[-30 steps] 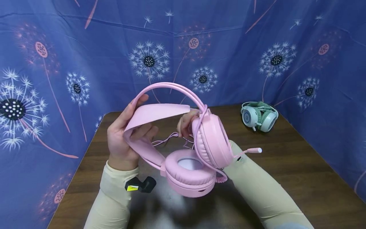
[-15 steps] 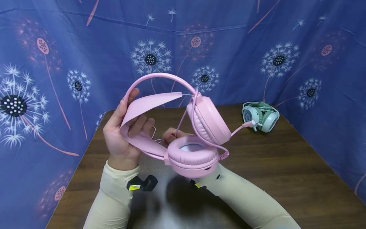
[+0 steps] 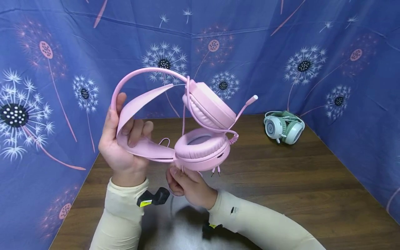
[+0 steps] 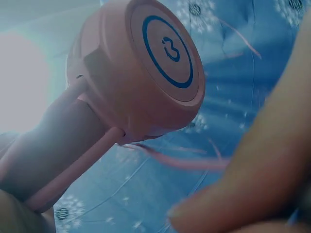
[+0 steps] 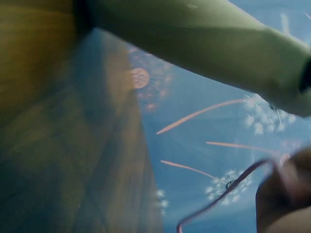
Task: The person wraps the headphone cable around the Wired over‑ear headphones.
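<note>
My left hand (image 3: pixel 123 158) grips the headband of a pink headset (image 3: pixel 203 154), holding it sideways above the table. Its thumb and fingers wrap the outer hoop and the inner strap. The boom microphone (image 3: pixel 251 100) points up to the right. Below the lower ear cup is my right hand (image 3: pixel 190 185), fingers curled, pinching the headset's thin pink cable (image 5: pixel 218 200). Cable plugs (image 3: pixel 216 170) dangle under that cup. The left wrist view has the outer face of an ear cup (image 4: pixel 170 56) with a blue ring, and blurred fingers at the right.
A green and white headset (image 3: pixel 283 127) lies at the back right of the wooden table (image 3: pixel 300 187). Blue dandelion-print cloth (image 3: pixel 250 41) hangs behind and along both sides of the table.
The left hand has raised the headset and shifted it left. The right hand has come from behind the headset to below its lower ear cup, and plugs now hang in view.
</note>
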`<state>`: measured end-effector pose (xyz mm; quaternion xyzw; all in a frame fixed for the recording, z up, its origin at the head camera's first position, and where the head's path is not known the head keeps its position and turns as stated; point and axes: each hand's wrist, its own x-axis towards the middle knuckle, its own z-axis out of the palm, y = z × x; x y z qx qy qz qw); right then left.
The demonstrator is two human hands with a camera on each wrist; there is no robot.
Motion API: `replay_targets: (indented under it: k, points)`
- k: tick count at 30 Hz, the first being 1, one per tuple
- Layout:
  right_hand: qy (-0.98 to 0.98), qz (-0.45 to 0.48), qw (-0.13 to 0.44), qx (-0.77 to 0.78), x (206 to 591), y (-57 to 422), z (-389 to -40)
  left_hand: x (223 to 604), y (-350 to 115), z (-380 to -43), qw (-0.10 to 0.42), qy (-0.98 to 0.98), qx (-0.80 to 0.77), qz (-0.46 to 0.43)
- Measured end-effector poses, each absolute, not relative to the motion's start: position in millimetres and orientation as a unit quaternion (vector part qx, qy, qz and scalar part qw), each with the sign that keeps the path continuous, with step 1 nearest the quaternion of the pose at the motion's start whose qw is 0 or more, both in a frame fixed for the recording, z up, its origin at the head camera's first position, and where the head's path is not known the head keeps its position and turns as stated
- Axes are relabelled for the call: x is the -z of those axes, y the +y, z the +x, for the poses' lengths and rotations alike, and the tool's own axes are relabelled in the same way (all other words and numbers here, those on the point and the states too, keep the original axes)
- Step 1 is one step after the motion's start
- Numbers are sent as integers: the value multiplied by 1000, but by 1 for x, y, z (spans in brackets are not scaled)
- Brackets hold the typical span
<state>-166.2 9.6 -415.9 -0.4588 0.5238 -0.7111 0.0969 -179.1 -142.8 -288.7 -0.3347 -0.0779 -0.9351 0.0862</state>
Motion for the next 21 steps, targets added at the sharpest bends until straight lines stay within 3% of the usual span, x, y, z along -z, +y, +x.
replay_targets:
  k: [9,14,21]
  points:
    - [702,-324,51,632,399,14,-138,292,-133,-182,334,-274,863,-261]
    - [732,-345,28,587,386,31,-132,293,-132,-186,355,-312,848,-241]
    - [723,-362,55,585,372,47,-120,294,-129,-187,355,-332,841,-240]
